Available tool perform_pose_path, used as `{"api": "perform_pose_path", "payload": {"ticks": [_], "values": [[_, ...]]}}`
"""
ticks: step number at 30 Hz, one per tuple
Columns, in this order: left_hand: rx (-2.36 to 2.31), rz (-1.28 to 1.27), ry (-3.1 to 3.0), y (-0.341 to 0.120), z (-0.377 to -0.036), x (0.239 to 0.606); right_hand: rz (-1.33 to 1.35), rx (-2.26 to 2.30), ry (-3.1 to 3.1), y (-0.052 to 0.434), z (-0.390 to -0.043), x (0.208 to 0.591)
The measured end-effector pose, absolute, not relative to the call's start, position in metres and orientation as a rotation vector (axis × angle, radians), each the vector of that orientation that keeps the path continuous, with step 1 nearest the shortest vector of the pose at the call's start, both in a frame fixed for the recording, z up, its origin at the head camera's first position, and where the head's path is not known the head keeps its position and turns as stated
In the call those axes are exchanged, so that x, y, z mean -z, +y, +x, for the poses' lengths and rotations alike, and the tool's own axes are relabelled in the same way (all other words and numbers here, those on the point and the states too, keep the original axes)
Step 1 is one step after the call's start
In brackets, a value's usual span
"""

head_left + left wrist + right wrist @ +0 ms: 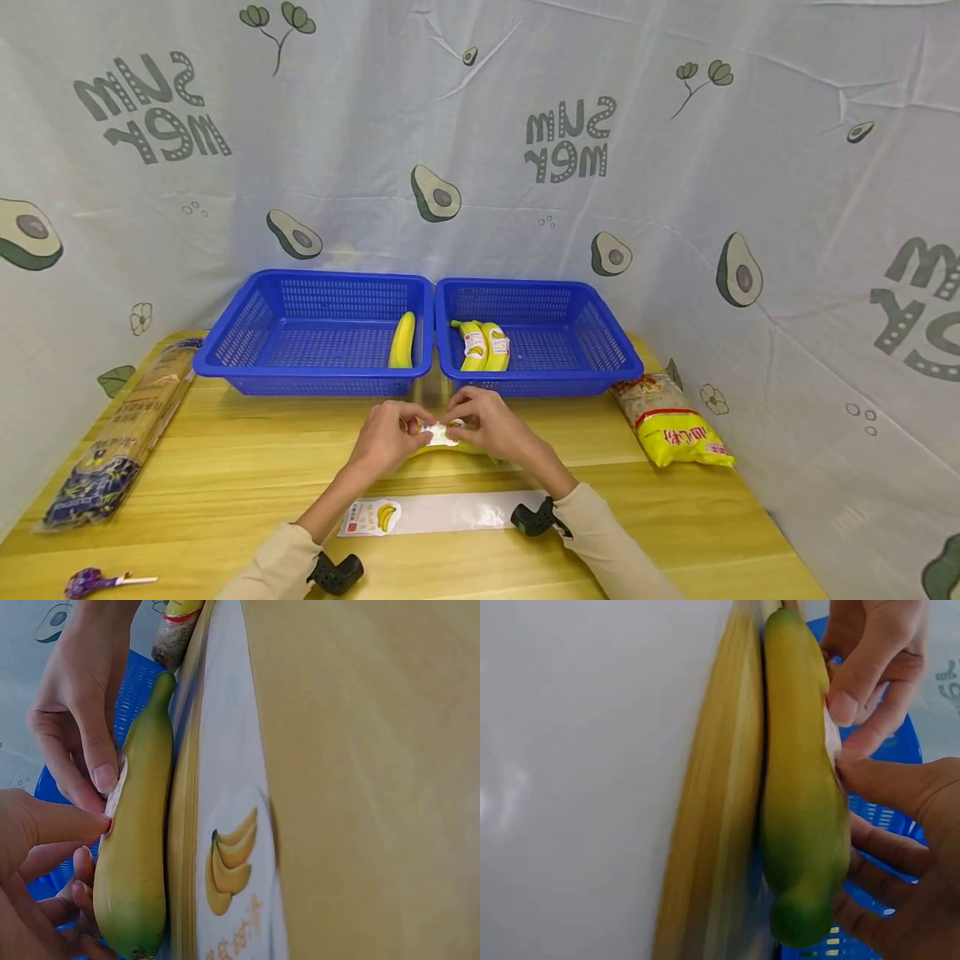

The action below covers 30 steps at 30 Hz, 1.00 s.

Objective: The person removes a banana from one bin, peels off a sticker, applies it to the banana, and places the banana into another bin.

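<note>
Both hands, left [390,435] and right [486,425], pinch a sticker [438,432] onto the banana [135,847], baskets [525,333] at 12 o'clock.

Wooden table [225,475] and what lies on it

Two blue baskets [315,333] [536,337] stand side by side at the back edge. A long noodle pack [123,433] lies along the left side, a yellow bag [671,421] at the right. A banana [450,447] rests mid-table, a sticker sheet [442,514] just nearer, and a purple lollipop [93,581] at the front left corner.
</note>
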<state>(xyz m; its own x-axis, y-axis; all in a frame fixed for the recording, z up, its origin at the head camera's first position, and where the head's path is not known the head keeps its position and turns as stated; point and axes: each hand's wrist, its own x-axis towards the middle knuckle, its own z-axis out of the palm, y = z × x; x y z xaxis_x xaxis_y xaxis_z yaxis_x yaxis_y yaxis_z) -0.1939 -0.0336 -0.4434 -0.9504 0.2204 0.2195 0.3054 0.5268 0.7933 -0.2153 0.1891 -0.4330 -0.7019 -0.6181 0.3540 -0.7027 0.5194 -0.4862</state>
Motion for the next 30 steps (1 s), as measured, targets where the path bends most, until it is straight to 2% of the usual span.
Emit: {"api": "perform_pose_path", "payload": {"ticks": [30], "values": [[1.114, -0.496, -2.825, -0.041, -0.194, 0.436, 1.192, -0.73, -2.853, 0.199, -0.214, 0.419]]}}
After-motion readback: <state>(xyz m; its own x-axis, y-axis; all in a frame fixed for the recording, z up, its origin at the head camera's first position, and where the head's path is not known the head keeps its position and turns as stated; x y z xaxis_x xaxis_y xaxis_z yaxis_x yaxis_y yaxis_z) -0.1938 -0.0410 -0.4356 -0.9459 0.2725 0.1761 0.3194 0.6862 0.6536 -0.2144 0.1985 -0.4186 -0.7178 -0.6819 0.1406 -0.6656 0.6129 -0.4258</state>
